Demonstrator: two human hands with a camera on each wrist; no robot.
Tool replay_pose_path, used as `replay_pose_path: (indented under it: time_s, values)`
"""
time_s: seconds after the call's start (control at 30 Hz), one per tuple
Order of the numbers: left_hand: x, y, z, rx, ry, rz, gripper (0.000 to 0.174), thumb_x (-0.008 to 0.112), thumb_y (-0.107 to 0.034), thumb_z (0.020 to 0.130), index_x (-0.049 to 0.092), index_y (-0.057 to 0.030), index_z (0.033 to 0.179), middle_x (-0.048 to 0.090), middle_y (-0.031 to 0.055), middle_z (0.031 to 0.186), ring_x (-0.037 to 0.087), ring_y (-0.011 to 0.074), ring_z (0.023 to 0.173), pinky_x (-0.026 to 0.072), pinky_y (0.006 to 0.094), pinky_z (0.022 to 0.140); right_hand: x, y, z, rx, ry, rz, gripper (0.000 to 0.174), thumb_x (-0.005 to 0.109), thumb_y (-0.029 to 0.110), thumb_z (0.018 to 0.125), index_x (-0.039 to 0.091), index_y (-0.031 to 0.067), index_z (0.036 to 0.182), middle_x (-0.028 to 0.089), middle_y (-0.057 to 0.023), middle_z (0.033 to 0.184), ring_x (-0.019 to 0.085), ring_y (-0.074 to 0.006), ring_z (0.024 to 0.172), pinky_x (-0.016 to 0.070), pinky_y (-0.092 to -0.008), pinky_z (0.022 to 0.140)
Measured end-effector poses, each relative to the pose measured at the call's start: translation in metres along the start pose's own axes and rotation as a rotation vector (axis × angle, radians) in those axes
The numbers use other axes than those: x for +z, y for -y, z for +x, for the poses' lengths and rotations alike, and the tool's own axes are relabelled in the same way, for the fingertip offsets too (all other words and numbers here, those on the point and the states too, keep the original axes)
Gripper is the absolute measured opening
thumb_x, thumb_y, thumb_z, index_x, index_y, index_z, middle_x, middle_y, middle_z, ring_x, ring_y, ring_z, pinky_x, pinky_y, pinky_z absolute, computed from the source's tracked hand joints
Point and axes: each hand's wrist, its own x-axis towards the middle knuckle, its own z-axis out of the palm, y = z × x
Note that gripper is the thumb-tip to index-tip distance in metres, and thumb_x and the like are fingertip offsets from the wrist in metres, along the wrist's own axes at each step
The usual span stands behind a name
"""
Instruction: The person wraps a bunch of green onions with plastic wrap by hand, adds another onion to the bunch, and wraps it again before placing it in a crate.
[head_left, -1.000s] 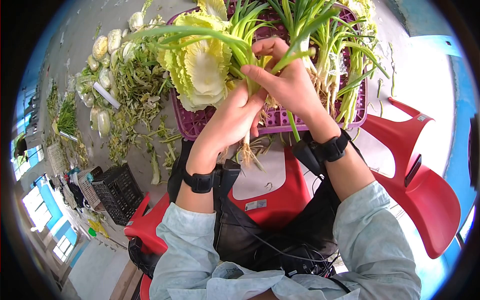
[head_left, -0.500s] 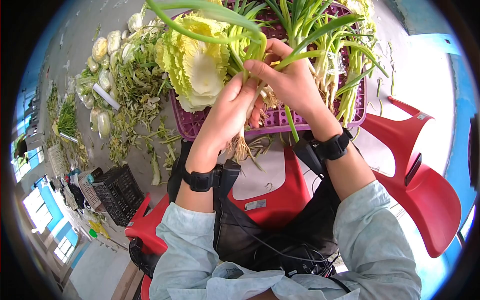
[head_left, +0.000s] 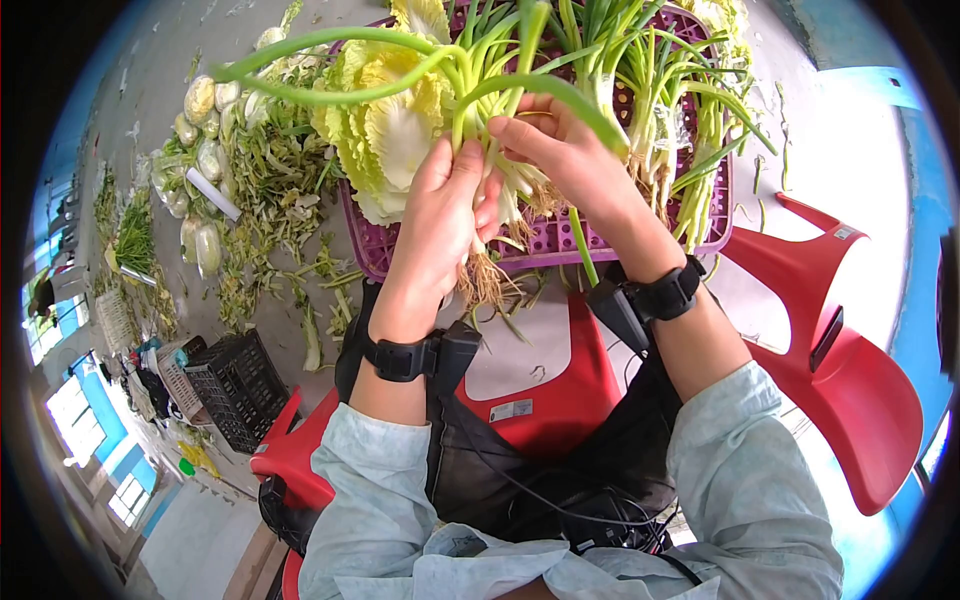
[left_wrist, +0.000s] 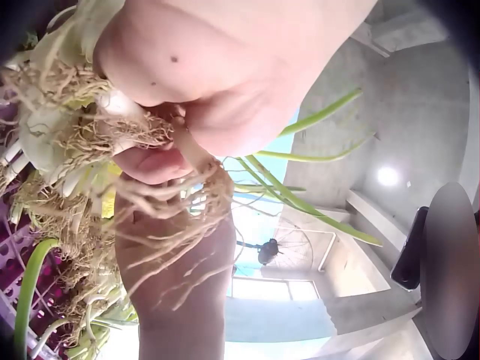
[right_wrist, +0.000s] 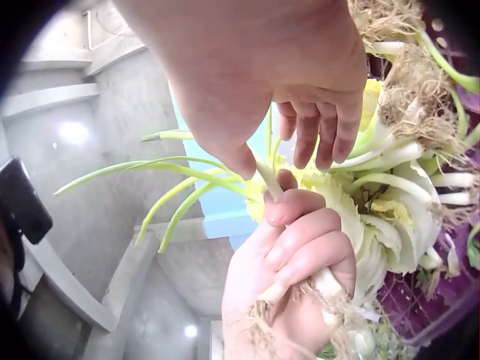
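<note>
In the head view my left hand (head_left: 432, 222) grips several green onions, their stringy roots (head_left: 484, 278) hanging below the fist. My right hand (head_left: 580, 165) is just right of it, thumb and forefinger pinching a stalk in the same bunch. Long green leaves (head_left: 350, 95) arch left over a pale yellow-green cabbage (head_left: 398, 135). From the right wrist view, the fingers of my left hand (right_wrist: 300, 251) curl round the white stems, while a white stalk (right_wrist: 268, 178) meets my right thumb and my other right fingers hang fairly straight.
A purple crate (head_left: 560, 245) holds the cabbage and more green onions (head_left: 655, 130). Loose leaves (head_left: 285, 190) and wrapped cabbages (head_left: 210, 157) lie on the floor at left, near a black crate (head_left: 237, 388). Red chairs (head_left: 850, 385) stand at right and below.
My left hand has shifted slightly left and turned more upright, carrying its onions. The long leaves have swung about, and my right hand has stayed nearly in place.
</note>
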Motion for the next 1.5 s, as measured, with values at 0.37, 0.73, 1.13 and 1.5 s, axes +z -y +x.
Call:
replay_pose_path:
  time_s: [0.37,0.73,1.13,1.5]
  values:
    - [0.005,-0.003,-0.002,-0.055,-0.004,0.051,0.023,0.049,-0.032,0.111,0.054,-0.0117,0.122,0.055,-0.0001,0.083,0.043,0.0044,0.057,0.0384,0.0212,0.049,-0.005,0.006,-0.001,-0.005,0.001,0.07,0.029,0.071,0.017,0.097,0.068,-0.0032,0.118,0.071,-0.0046,0.094,0.065,-0.01,0.083,0.0523,-0.0267,0.077]
    - [0.005,0.001,-0.002,-0.061,0.078,0.196,0.019,0.046,-0.03,0.112,0.052,-0.0139,0.12,0.047,-0.0035,0.079,0.039,0.0031,0.056,0.0325,0.0207,0.049,-0.004,0.017,-0.007,-0.156,0.011,-0.202,0.034,0.071,0.016,0.096,0.065,-0.006,0.121,0.074,-0.011,0.094,0.072,-0.0149,0.088,0.0566,-0.0297,0.075]
    - [0.005,-0.004,-0.002,-0.037,0.156,0.458,0.021,0.042,-0.026,0.113,0.051,-0.0071,0.118,0.055,0.0012,0.082,0.052,0.0072,0.057,0.044,0.0244,0.048,-0.005,0.006,-0.001,-0.175,0.124,-0.297,0.034,0.063,0.013,0.092,0.062,-0.004,0.122,0.07,-0.0122,0.093,0.069,-0.0172,0.085,0.0547,-0.0332,0.075]
    - [-0.003,0.007,-0.001,-0.008,0.14,0.351,0.026,0.042,-0.025,0.112,0.053,-0.0038,0.124,0.062,0.0049,0.087,0.062,0.0125,0.067,0.0551,0.0288,0.061,-0.001,0.017,-0.01,-0.237,0.171,-0.142,0.024,0.076,0.012,0.094,0.067,0.0018,0.115,0.072,-0.0057,0.094,0.068,-0.0117,0.082,0.0559,-0.0305,0.074]
